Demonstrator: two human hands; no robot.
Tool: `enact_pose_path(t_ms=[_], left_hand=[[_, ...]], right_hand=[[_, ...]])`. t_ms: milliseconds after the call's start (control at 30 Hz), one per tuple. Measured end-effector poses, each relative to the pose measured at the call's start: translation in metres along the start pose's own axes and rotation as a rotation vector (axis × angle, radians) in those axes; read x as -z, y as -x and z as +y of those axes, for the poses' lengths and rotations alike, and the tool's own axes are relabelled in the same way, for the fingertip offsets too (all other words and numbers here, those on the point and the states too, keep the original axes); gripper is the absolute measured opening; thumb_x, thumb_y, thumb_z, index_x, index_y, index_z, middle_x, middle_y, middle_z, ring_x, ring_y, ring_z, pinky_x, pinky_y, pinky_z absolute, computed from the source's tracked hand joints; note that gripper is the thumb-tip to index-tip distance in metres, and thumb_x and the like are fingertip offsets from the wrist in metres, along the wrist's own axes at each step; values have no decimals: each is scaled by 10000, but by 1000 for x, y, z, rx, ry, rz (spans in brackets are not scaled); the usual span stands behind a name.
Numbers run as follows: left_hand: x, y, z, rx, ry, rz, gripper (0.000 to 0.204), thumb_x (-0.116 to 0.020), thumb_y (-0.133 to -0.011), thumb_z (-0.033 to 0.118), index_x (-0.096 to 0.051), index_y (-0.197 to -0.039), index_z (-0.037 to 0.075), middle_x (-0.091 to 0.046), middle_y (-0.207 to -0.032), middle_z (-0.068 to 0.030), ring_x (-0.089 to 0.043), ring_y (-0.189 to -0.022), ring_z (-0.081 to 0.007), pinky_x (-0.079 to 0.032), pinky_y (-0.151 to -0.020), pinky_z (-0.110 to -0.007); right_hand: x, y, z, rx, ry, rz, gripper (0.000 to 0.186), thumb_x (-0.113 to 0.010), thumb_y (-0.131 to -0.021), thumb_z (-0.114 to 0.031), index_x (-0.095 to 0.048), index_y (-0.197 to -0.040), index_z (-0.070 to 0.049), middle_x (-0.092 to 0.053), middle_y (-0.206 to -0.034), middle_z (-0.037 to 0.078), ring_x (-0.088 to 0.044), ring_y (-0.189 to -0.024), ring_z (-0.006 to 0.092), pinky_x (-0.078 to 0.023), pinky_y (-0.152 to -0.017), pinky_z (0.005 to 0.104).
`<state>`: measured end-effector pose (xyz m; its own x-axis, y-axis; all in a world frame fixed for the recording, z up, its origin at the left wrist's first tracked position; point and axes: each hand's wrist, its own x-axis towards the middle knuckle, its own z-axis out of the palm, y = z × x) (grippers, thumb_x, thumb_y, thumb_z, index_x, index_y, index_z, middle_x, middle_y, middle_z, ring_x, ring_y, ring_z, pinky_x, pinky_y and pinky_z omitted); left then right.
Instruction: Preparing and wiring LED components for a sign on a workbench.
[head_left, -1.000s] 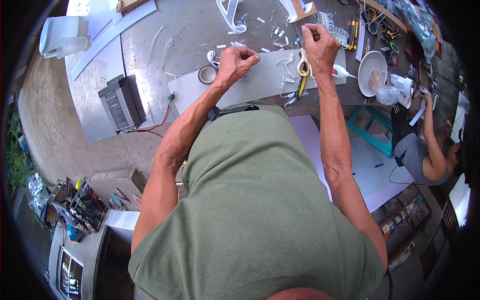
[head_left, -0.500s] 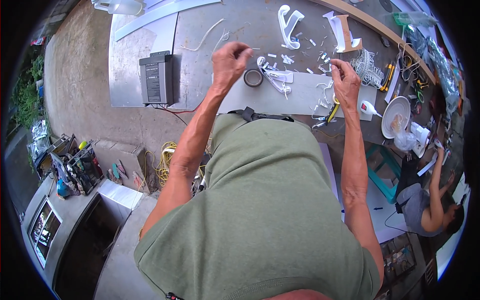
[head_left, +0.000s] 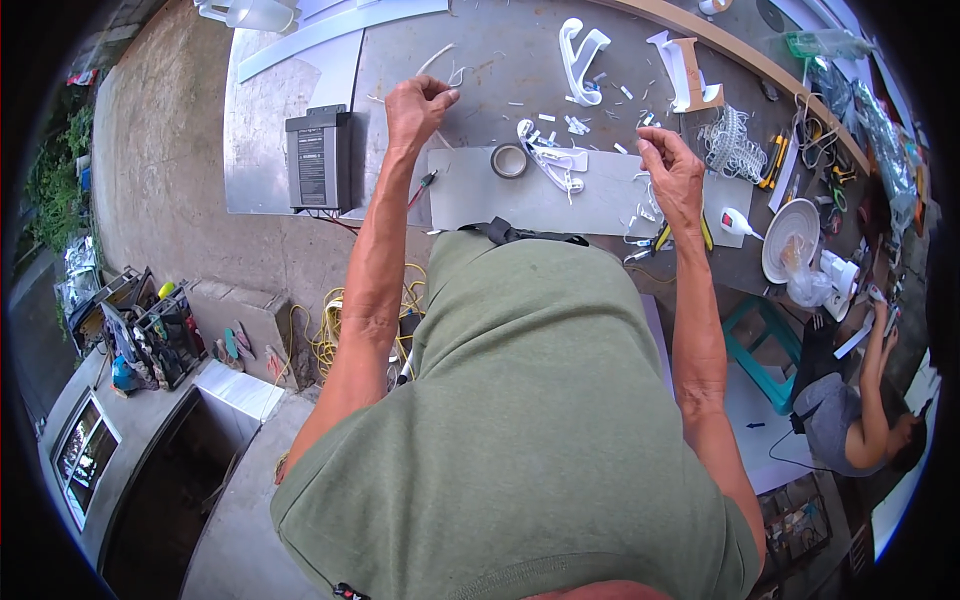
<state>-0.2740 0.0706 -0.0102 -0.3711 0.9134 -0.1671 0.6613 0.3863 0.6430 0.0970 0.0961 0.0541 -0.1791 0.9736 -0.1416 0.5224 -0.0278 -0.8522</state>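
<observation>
My left hand (head_left: 415, 112) is over the table, thumb and fingers pressed together. It covers part of a white cord (head_left: 435, 58); whether anything is pinched in it I cannot make out. My right hand (head_left: 675, 172) is bent, thumb and forefinger a little apart, with nothing visible between them. Between the hands lie a white curved letter shell (head_left: 548, 155) with wiring and a roll of dark tape (head_left: 509, 160). Small white LED modules (head_left: 576, 125) are scattered beyond. Yellow-handled pliers (head_left: 706, 235) lie partly behind my right wrist.
A grey power supply box (head_left: 318, 160) stands at left, with clip leads (head_left: 426, 181) near my left forearm. Two more letter shells, one white (head_left: 580, 62) and one white and brown (head_left: 690, 75), stand farther back. Coiled white wire (head_left: 735, 140) lies right. A co-worker (head_left: 840, 415) sits at far right.
My left hand has moved left, over the white cord, uncovering the clip leads. My right hand has shifted slightly left and nearer, away from the small modules; its finger and thumb have parted.
</observation>
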Motion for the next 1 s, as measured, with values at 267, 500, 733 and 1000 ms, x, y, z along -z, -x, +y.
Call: enact_pose_path(t_ms=[267, 500, 733, 1000], left_hand=[[41, 38, 78, -77, 939, -403, 227, -759, -881, 183, -752, -974, -23, -705, -808, -79, -578, -707, -113, -478, -648, -274], [27, 64, 114, -98, 921, -645, 256, -768, -877, 240, -767, -967, 1, -715, -821, -60, -580, -730, -101, -474, -679, -259], [19, 74, 125, -102, 905, -705, 258, -781, -865, 252, -770, -946, 7, -716, -812, -49, -613, -769, -111, -485, -713, -261], [17, 73, 151, -203, 859, -735, 395, -705, -922, 390, -755, -990, 4, -714, -807, -61, -646, -801, -126, -520, -763, -275]], right_hand=[[-1, 0, -58, 38, -385, -84, 232, -655, -964, -148, -688, -1179, -68, -707, -921, 7, -601, -723, 57, -460, -596, 199], [-5, -7, -94, 415, -134, -101, 359, -692, -907, -84, -668, -1258, -155, -714, -1016, 40, -662, -797, 106, -542, -645, 259], [-4, 1, -83, 613, 34, -47, 189, -725, -861, -52, -713, -1049, -56, -714, -947, 80, -707, -824, 193, -575, -686, 304], [13, 16, -84, 760, 153, -19, 122, -740, -835, -25, -705, -952, -32, -704, -878, 80, -689, -748, 197, -562, -638, 315]])
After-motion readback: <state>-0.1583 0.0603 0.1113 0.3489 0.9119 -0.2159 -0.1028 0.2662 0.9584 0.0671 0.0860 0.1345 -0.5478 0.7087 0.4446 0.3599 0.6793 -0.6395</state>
